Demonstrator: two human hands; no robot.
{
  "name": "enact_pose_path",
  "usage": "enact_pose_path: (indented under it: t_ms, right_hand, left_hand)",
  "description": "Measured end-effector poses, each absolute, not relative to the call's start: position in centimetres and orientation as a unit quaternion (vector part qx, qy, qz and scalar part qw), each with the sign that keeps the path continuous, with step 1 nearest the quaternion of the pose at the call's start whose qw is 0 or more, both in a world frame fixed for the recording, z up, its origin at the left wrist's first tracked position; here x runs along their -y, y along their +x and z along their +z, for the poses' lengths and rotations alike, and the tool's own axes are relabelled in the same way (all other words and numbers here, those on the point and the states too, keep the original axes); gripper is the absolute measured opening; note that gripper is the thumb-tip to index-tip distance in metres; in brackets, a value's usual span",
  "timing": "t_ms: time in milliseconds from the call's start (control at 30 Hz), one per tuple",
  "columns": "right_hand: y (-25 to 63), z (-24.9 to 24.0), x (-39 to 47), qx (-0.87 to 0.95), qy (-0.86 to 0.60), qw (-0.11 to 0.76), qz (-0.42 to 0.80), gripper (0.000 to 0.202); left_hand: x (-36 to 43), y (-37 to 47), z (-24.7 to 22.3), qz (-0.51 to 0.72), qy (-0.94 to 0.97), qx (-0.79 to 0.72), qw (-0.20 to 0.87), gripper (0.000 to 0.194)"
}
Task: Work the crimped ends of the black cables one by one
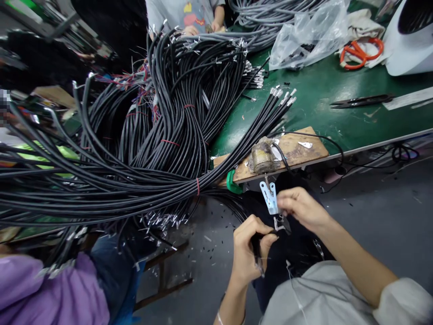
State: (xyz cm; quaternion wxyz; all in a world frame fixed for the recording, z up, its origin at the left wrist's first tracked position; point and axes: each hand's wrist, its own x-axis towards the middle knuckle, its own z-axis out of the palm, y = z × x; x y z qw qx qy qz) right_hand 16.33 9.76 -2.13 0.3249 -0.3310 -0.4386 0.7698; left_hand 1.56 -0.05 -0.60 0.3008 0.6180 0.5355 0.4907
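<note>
My left hand (250, 246) is closed around a black cable (257, 257) below the bench edge; white strands stick out at its end. Close by on the right, my right hand (297, 205) has its fingers pressed together beside a light blue clothespin (269, 197); whether it pinches anything is blurred. The clothespin hangs on the shaft of a small motor (262, 156), which is fixed to a wooden board (297, 151). Just below the clothespin, a whitish twisted piece (278, 223) shows between my hands.
Black cable bundles (189, 104) cover the left and middle of the green table (318, 117). A green clamp (233, 182) grips the board. Black scissors (361, 100), orange-handled scissors (361, 53) and a plastic bag (309, 36) lie rightward. Two people sit nearby.
</note>
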Motion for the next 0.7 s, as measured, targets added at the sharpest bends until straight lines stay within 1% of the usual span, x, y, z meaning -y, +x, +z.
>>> enact_pose_path:
  t_ms: [67,133,167,233,367,467,567,633,700]
  right_hand:
    - [16.1,-1.1,-10.9,0.478,-0.385,0.375,0.694,0.035]
    - [15.6,-0.2,-11.5,0.515,-0.395,0.380,0.658,0.039]
    - [15.3,0.2,-11.5,0.520,-0.380,0.372,0.668,0.041]
    - [14.6,0.6,-11.4,0.482,-0.332,0.362,0.726,0.044]
    - [13.6,0.4,-10.8,0.332,-0.269,0.380,0.820,0.044]
    - [13.4,0.0,-10.4,0.282,-0.242,0.384,0.845,0.041]
    - [13.4,-0.9,-10.3,0.263,-0.220,0.364,0.866,0.044]
    - [13.8,-2.1,-10.4,0.256,-0.222,0.357,0.870,0.048]
    - [14.7,-3.6,-10.5,0.265,-0.246,0.370,0.856,0.050]
  left_hand:
    - [0.0,1.7,-0.8,0.524,0.601,-0.520,0.306,0.015]
    - [-0.1,1.8,-0.9,0.563,0.582,-0.499,0.309,0.014]
    - [-0.3,1.8,-0.8,0.581,0.571,-0.493,0.307,0.014]
    - [-0.6,2.0,-0.8,0.603,0.551,-0.495,0.297,0.013]
    - [-1.3,2.5,-0.5,0.574,0.560,-0.524,0.288,0.013]
    - [-1.7,2.8,-0.1,0.537,0.571,-0.547,0.295,0.013]
    - [-1.6,2.7,0.4,0.514,0.573,-0.559,0.308,0.014]
    - [-1.4,2.5,0.6,0.508,0.580,-0.557,0.310,0.015]
    - [-1.1,2.2,0.6,0.511,0.587,-0.549,0.305,0.016]
